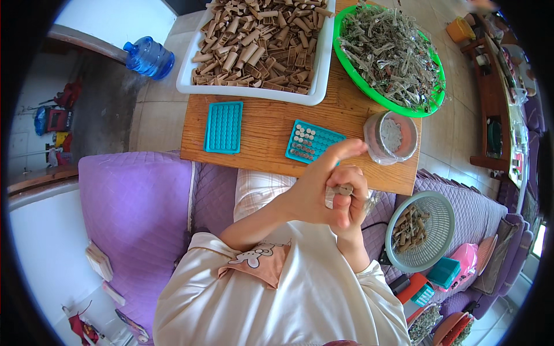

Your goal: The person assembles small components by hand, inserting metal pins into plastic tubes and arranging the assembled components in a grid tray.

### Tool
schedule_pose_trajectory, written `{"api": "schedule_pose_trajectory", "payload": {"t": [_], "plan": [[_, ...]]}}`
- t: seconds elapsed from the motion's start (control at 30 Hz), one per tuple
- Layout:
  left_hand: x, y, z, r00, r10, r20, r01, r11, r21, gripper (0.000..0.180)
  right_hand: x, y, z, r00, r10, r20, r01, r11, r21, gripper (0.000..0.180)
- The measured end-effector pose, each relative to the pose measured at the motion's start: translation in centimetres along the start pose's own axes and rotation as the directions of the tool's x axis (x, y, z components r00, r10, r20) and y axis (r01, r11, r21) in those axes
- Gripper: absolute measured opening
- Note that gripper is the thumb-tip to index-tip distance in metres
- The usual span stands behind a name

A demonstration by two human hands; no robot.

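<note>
The right hand (354, 202) partly hides the small brown piece (345, 189) it holds.

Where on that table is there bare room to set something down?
Widest: bare wood between the left tray and right tray, below the white tub. Smaller: the corner below the jar. The far side is crowded: tub and green basin.

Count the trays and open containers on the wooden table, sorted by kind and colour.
Teal trays: 2
White rectangular tub: 1
Green round basin: 1
Translucent round tub: 1
Total: 5
</note>
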State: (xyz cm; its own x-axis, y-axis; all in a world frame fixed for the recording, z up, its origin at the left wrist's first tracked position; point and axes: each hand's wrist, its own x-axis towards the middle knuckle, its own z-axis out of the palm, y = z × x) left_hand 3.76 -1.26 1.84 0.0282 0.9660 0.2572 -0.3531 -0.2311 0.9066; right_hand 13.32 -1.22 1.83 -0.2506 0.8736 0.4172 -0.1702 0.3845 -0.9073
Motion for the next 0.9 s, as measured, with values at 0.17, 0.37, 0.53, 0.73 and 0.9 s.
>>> {"api": "schedule_pose_trajectory", "payload": {"t": [0.17, 0.37, 0.53, 0.73, 0.9], "plan": [[0.2, 0.4, 0.0, 0.992, 0.018, 0.127, -0.049, 0.967, 0.249, 0.050, -0.7, -0.3, -0.1, 0.993, 0.113, -0.014, -0.114, 0.991, -0.068, 0.037], [0.6, 0.3, 1.1, 0.994, 0.112, 0.016, -0.112, 0.954, 0.279, 0.037, -1.0, 0.7, -0.9, 0.987, 0.162, -0.014, -0.162, 0.986, 0.026, 0.036], [1.1, -1.0, 1.3, 0.992, -0.082, 0.094, 0.030, 0.889, 0.458, 0.058, -1.4, 3.3, -3.2, 0.956, 0.126, -0.263, -0.143, 0.989, -0.045, 0.036], [-0.8, -1.6, -2.0, 0.966, -0.247, 0.077, 0.183, 0.862, 0.474, 0.058, -7.7, 6.2, -21.5, 0.655, 0.048, -0.754, -0.590, 0.656, -0.470, 0.027], [-2.5, -2.7, -4.5, 0.907, -0.417, -0.066, 0.382, 0.745, 0.546, 0.047, -16.6, 7.0, -33.5, 0.497, -0.010, -0.868, -0.836, 0.260, -0.482, 0.037]]}}
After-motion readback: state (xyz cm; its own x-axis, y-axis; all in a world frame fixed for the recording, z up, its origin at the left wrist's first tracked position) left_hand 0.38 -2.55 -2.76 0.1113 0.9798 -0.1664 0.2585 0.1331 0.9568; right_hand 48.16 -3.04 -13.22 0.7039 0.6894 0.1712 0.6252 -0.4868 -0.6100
